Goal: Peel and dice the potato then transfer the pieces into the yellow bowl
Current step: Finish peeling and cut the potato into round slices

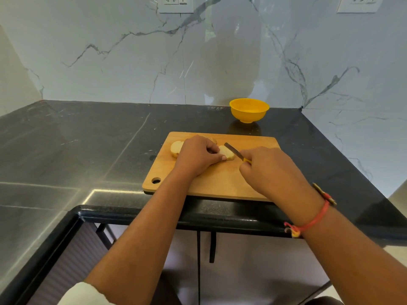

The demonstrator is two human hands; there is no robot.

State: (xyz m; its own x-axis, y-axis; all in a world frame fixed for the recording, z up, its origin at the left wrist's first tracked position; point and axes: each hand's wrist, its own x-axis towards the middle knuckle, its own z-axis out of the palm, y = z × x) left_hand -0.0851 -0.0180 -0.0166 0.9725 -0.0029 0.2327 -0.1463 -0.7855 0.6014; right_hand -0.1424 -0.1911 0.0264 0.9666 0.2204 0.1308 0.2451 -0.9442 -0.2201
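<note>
On the wooden cutting board (220, 183) lie peeled, pale potato pieces. My left hand (197, 156) presses one potato piece (228, 152) down with fingers and thumb. A second potato slice (176, 148) lies to the left of that hand, partly hidden by it. My right hand (271, 170) grips a knife (234, 150) with a yellow handle, its dark blade resting against the right side of the held piece. The yellow bowl (249, 110) stands behind the board near the wall and looks empty.
The board sits on a dark stone counter (88, 139) that turns a corner; its front edge runs just below the board. A marble wall with sockets (175, 4) rises behind. Cabinet fronts show below the counter.
</note>
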